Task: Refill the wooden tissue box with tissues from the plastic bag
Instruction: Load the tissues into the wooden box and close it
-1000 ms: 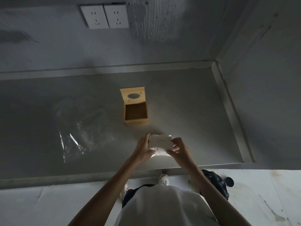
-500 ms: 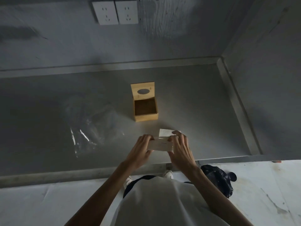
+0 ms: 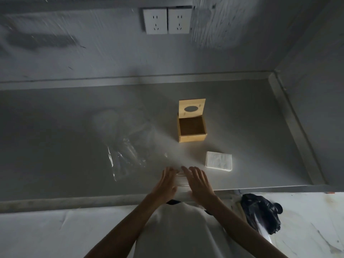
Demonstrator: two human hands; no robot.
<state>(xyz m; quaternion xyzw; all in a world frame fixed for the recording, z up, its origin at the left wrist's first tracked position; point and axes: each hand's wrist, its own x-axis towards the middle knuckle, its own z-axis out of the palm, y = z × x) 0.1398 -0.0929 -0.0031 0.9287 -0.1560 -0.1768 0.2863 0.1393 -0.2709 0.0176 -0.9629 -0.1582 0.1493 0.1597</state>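
The clear plastic bag point(image 3: 126, 153) is lying crumpled and flattened on the left of the grey surface point(image 3: 55, 146), well apart from the wooden tissue box point(image 3: 192, 129); whether any tissues are remaining inside it is too hazy to tell. Should they be needed, the slack film is likely to be sliding about and dragging under a one-handed pull.

At the near edge, the left hand point(image 3: 165, 183) and the right hand point(image 3: 200, 182) are pressing in on a small pale wad of tissues point(image 3: 180, 180) between them. The fingers point(image 3: 193, 173) are lying extended and flat against the bundle rather than curled round it, so this is reading as a squeezing or squaring hold, not a firm grasp. The wad is mostly being hidden by the hands and blurred. A loose palm-to-palm hold is risking the sheets fanning out or slipping down over the edge onto the floor.

Farther right, the box is standing with its hinged lid point(image 3: 192, 108) tilted up behind and its cavity looking empty. The opening is seeming snug, so a bundle going in crooked may be catching on the rim, buckling, or nudging the light box along. A knock to the lid could be dropping it shut.

A second white stack point(image 3: 219, 161) is resting flat just beside the box, near enough for a sleeve to sweep it away.
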